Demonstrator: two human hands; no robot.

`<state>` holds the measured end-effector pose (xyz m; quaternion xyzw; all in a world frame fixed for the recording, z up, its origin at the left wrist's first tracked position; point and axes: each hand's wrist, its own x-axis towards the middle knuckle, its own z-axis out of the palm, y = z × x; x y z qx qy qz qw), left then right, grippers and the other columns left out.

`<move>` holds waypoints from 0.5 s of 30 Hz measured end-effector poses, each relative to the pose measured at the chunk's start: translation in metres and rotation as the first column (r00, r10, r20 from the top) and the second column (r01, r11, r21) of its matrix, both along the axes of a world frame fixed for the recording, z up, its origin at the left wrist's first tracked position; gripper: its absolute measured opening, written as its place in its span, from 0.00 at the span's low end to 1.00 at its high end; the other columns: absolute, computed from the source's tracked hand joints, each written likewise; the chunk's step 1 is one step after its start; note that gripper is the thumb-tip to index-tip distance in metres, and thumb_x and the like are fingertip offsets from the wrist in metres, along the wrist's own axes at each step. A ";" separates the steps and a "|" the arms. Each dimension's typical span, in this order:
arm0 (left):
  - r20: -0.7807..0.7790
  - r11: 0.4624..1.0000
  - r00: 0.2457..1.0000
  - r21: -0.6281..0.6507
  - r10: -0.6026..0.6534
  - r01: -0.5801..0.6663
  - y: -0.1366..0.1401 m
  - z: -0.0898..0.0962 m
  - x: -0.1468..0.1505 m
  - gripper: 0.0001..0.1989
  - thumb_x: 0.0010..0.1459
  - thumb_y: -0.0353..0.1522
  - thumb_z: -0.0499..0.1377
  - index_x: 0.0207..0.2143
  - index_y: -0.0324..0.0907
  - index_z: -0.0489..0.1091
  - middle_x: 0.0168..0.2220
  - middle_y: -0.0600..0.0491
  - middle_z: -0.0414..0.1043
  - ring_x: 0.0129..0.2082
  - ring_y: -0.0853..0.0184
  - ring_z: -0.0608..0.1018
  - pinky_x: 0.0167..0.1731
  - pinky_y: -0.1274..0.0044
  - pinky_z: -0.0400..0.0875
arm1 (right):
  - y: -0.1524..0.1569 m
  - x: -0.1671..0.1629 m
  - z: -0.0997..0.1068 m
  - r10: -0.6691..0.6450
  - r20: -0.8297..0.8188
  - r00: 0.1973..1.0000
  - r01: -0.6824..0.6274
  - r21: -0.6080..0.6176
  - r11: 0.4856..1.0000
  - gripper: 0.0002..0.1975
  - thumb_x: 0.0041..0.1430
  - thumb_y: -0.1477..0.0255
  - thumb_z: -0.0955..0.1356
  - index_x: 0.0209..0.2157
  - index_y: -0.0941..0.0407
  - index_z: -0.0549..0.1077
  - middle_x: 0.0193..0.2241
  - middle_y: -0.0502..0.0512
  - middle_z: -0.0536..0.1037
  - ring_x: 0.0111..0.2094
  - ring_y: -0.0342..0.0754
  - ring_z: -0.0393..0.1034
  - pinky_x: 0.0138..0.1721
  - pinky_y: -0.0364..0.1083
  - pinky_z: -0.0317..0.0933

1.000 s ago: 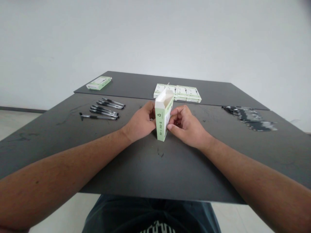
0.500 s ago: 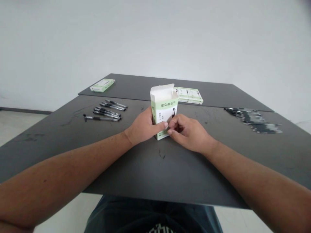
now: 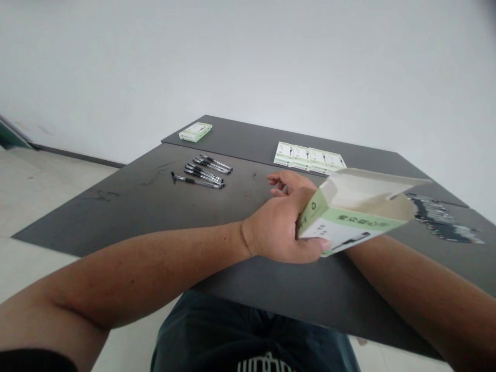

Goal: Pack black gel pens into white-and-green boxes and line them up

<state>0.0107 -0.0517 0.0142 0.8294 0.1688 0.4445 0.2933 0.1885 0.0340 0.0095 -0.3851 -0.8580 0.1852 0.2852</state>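
Observation:
My left hand (image 3: 281, 227) is closed round a green-and-white cardboard pen box (image 3: 351, 225), thumb on its printed front. The box leans over to the right, its flap up and its mouth open; what is inside I cannot make out. Beyond the box, my right hand (image 3: 290, 181) points left over the table, fingers loosely bent and apart with nothing visible in them. Its palm is hidden behind my left hand and the box. Several clear pens with black grips (image 3: 205, 173) lie fanned out to the left of my hands.
Several closed pen boxes (image 3: 308, 157) stand in a row on the far dark table, and another closed box (image 3: 196, 132) lies at its left. A large pile of pens (image 3: 445, 219) covers the right side. A pale wall (image 3: 248, 62) stands behind the tables.
The box has swung from upright to tilted right, carried by my left hand. My right hand has left the box front and crossed leftward behind it. The view has turned to the right.

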 end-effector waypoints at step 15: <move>0.134 0.990 0.984 0.097 -0.119 0.107 -0.004 0.007 -0.007 0.32 0.63 0.40 0.66 0.67 0.44 0.67 0.53 0.44 0.82 0.45 0.58 0.85 0.49 0.65 0.85 | 0.036 -0.168 -0.005 0.132 0.435 0.891 -0.255 0.239 0.937 0.26 0.77 0.64 0.71 0.69 0.62 0.74 0.64 0.71 0.82 0.65 0.63 0.77 0.70 0.59 0.64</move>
